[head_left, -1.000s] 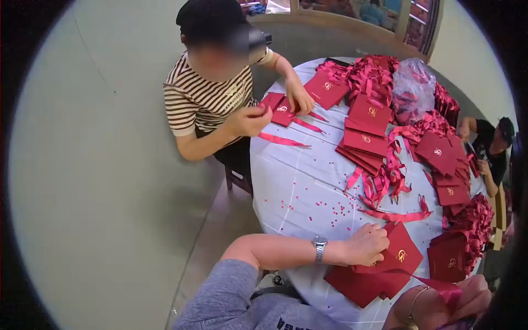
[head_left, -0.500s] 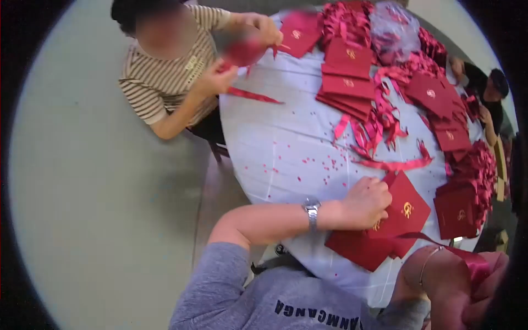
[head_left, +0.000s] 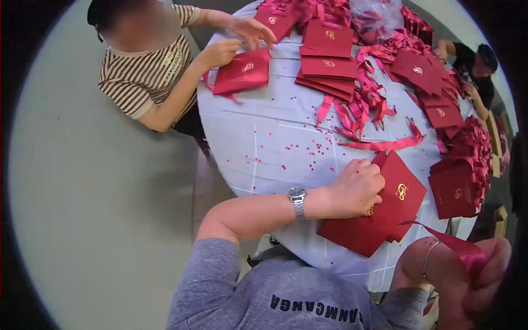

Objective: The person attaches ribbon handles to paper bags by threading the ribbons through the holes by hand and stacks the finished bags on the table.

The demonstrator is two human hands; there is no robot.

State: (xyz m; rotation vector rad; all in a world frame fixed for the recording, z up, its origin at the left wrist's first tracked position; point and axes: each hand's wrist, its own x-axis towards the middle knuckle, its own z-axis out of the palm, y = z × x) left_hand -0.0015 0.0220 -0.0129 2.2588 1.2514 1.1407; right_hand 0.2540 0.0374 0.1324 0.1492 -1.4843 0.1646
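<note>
Flat red paper bags (head_left: 404, 190) with gold emblems lie overlapped on the near edge of the table. My left hand (head_left: 357, 188), a metal watch on its wrist, is closed at the left side of the upper bag, fingers curled down against it. Its fingertips are hidden, so what they pinch does not show. At the lower right, my right hand (head_left: 478, 275) is closed around a shiny red ribbon (head_left: 459, 248). The ribbon's thin free end reaches left towards the bags.
Across the table a person in a striped shirt (head_left: 148, 71) handles a red bag (head_left: 242, 71). Stacked bags (head_left: 328, 67), loose ribbons (head_left: 379, 144) and small red dots (head_left: 313, 148) lie on the white cloth (head_left: 236, 137). Another person (head_left: 478, 77) sits at the far right.
The whole view has shifted slightly. The ribbon's end no longer stretches across the upper bag but sits nearer my right hand. The other person's bag now rests on the table.
</note>
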